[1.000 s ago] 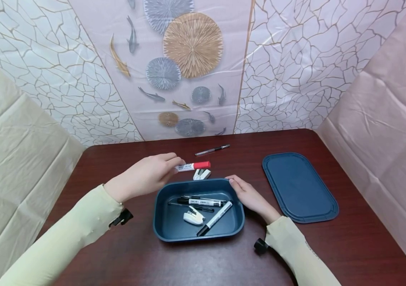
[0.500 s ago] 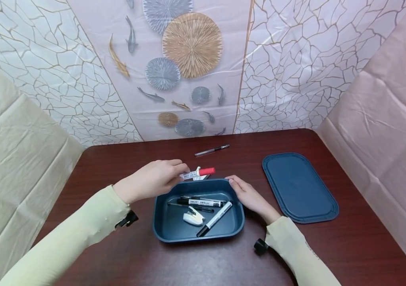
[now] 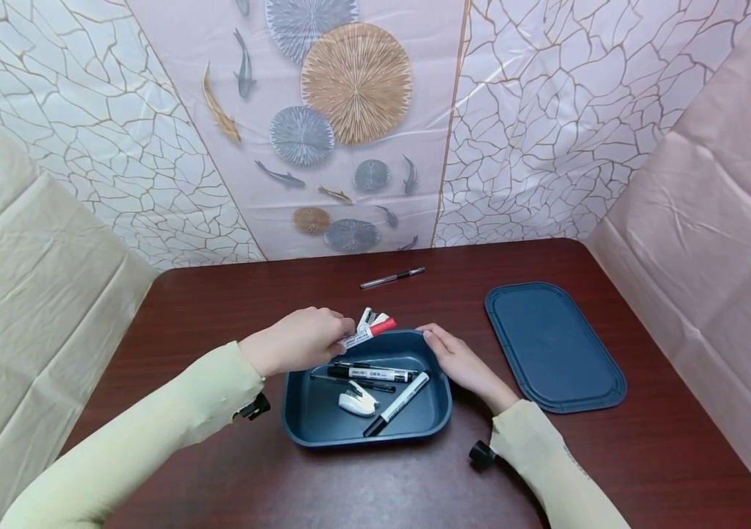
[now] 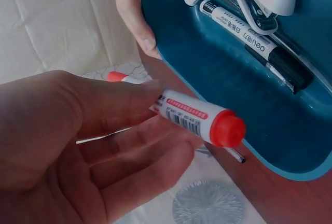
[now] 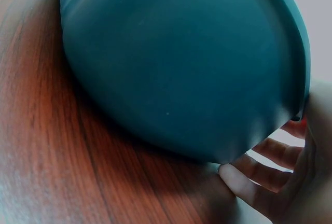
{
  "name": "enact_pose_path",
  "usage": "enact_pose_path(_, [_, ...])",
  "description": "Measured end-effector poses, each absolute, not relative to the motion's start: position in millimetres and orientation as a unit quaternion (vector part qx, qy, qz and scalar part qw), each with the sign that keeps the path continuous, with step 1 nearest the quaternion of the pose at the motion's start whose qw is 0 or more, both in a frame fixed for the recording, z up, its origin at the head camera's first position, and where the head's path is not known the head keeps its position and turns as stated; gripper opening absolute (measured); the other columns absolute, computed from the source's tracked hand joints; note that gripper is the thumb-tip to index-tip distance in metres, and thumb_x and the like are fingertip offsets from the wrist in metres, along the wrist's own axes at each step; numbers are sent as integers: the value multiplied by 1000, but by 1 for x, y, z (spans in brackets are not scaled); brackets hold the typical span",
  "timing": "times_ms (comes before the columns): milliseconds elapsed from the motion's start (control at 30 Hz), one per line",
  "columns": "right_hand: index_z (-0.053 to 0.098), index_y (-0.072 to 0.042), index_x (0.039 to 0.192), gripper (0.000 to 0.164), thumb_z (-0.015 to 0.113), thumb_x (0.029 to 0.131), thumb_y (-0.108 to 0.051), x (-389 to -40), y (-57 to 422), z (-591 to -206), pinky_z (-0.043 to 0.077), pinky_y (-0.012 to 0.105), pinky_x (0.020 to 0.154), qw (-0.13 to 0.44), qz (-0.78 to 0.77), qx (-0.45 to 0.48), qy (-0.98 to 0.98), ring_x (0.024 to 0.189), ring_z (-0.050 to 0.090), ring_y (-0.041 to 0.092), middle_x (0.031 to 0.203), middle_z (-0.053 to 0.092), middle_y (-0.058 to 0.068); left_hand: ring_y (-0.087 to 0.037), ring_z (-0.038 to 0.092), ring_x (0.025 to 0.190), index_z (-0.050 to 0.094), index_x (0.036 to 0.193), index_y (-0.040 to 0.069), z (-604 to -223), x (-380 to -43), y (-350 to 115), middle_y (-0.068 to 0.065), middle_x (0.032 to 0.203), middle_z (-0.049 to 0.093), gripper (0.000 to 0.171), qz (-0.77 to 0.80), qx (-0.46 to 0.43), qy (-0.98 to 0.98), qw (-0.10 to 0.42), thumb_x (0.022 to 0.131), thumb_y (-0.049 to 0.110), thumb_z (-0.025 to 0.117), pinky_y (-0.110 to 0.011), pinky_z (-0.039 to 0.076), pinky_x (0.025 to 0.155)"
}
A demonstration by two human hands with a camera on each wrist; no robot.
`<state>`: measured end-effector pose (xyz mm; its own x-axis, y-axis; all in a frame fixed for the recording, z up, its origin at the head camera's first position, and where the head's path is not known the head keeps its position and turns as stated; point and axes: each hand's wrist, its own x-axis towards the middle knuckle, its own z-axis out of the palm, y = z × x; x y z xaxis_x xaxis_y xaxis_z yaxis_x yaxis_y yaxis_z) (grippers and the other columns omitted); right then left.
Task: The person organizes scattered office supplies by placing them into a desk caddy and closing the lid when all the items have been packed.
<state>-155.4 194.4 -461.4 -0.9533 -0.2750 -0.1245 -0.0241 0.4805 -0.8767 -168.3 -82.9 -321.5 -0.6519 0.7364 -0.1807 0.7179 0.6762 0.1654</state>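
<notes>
My left hand (image 3: pixel 303 339) pinches a white marker with a red cap (image 3: pixel 383 325) between thumb and fingers, over the far rim of a dark blue box (image 3: pixel 309 427). In the left wrist view the marker's red end (image 4: pixel 228 128) points away from the fingers. My right hand (image 3: pixel 460 364) grips the box's far right corner; in the right wrist view its fingers (image 5: pixel 249 182) lie against the box wall. Inside the box are a white stapler (image 3: pixel 358 401), a slanted black-capped marker (image 3: pixel 398 404), another marker (image 3: pixel 372 375) and dark pens.
A white stapler-like item (image 3: pixel 366 317) lies behind the box, partly covered by the held marker. Farther back is a pen (image 3: pixel 392 278) on the brown table (image 3: pixel 217 470). The flat blue lid (image 3: pixel 554 345) lies to the right. Hanging cloths border the table.
My left hand has come nearer and to the right, lowering the red-capped marker towards the box's far rim and tilting its cap upward. The right hand stays on the corner.
</notes>
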Motion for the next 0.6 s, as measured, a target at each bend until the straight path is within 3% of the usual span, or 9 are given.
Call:
enact_pose_path(267, [53, -9, 139, 43, 34, 111, -36, -157, 194, -461, 38, 55, 108, 122, -502, -90, 851, 127, 53, 32, 139, 57, 16, -12, 60, 73, 72, 116, 9, -327, -175, -79, -5, 100, 72, 23, 35, 380, 913, 146, 94, 16, 73, -29, 57, 74])
enact_pose_path(600, [54, -10, 139, 42, 35, 111, -35, -156, 195, -462, 38, 54, 108, 119, -499, -91, 854, 127, 53, 32, 138, 57, 15, -10, 58, 65, 73, 112, 10, -335, -180, -77, -2, 91, 72, 18, 16, 382, 908, 173, 95, 14, 71, -29, 56, 69])
